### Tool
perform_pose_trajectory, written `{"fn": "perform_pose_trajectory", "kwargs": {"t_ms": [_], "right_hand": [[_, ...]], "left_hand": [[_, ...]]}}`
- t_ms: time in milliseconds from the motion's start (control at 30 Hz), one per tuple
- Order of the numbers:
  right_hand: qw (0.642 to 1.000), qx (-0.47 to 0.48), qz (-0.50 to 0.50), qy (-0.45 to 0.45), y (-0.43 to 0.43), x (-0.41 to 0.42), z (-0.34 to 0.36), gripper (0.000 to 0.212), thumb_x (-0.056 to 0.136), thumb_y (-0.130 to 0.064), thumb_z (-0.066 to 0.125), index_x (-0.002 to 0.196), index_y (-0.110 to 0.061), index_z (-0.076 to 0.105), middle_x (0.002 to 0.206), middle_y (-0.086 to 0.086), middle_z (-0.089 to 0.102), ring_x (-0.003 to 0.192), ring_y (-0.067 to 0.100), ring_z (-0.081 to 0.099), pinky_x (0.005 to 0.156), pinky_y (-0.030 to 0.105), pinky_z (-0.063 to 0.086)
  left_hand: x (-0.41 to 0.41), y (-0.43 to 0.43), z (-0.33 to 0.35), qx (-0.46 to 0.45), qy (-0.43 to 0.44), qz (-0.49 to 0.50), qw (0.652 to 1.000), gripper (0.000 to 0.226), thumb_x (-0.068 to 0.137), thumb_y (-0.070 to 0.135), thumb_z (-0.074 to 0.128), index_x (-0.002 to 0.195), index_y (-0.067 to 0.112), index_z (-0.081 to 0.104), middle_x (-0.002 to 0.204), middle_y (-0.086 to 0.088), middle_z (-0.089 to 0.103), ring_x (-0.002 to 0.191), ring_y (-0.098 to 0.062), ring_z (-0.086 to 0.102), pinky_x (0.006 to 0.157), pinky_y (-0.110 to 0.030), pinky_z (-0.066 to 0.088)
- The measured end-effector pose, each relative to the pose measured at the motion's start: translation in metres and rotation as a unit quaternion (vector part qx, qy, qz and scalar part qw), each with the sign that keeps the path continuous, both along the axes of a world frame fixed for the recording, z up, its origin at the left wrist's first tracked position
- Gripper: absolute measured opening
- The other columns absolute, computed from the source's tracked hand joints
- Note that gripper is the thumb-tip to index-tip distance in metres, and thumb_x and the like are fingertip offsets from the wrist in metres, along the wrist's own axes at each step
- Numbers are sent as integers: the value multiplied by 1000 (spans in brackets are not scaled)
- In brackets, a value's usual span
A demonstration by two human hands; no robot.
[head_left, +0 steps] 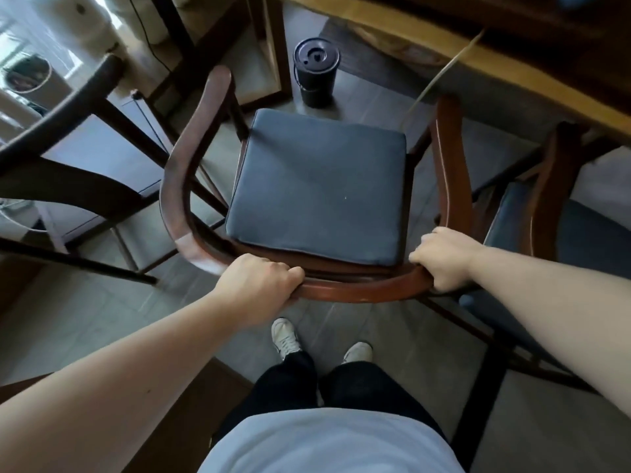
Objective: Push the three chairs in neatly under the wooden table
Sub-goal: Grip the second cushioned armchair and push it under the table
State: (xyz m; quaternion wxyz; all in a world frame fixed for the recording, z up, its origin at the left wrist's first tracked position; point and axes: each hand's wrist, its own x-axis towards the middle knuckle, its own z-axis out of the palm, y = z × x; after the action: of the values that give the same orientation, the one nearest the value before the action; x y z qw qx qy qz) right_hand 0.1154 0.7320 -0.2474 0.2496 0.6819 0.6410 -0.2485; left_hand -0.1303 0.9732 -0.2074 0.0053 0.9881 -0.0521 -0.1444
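Observation:
A dark wooden armchair (177, 186) with a curved back rail and a blue seat cushion (317, 186) stands in front of me, its front facing the wooden table (478, 59) at the upper right. My left hand (259, 285) grips the back rail on the left. My right hand (444, 257) grips the same rail on the right. The chair's right armrest tip reaches the table's edge; the seat is out from under the top. A second chair with a blue seat (560, 186) stands at the right. A third, darker chair (68, 131) stands at the left.
A black lidded bin (316, 73) stands on the grey floor just beyond the chair's seat, beside a wooden frame leg (273, 49). A thin pale cord (440, 76) hangs from the table's edge. My feet (321, 343) stand close behind the chair.

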Motion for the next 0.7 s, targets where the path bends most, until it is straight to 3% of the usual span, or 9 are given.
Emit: {"fn": "perform_pose_trajectory", "kwargs": {"t_ms": [167, 300, 400, 700], "right_hand": [[999, 28, -31, -30, -3, -7, -4, 30, 67, -55, 61, 73, -28, 49, 84, -4, 69, 84, 24, 64, 75, 33, 45], [998, 17, -50, -42, -5, -20, -8, 31, 67, -55, 61, 81, -28, 60, 86, -4, 70, 86, 25, 65, 78, 35, 48], [997, 5, -64, -41, -12, -38, -8, 24, 65, -41, 55, 83, -27, 61, 87, -2, 70, 88, 26, 64, 80, 36, 47], [990, -23, -139, -23, -24, -70, 0, 17, 71, -37, 58, 84, -27, 52, 96, 1, 68, 95, 26, 60, 85, 37, 43]], "left_hand": [[6, -7, 15, 28, 32, 14, 999, 29, 88, 48, 51, 98, 22, 52, 88, 4, 65, 84, -24, 64, 57, -30, 35], [0, -2, 15, 35, 51, 9, 998, 29, 87, 49, 49, 102, 24, 53, 92, 6, 65, 86, -23, 64, 60, -30, 39], [-9, 5, 9, 25, 42, -7, 999, 31, 87, 52, 48, 105, 27, 53, 90, 8, 66, 85, -22, 64, 65, -32, 48], [-5, 13, 11, 49, 53, -58, 996, 31, 87, 55, 46, 103, 28, 51, 96, 8, 66, 91, -19, 63, 61, -29, 37]]}}
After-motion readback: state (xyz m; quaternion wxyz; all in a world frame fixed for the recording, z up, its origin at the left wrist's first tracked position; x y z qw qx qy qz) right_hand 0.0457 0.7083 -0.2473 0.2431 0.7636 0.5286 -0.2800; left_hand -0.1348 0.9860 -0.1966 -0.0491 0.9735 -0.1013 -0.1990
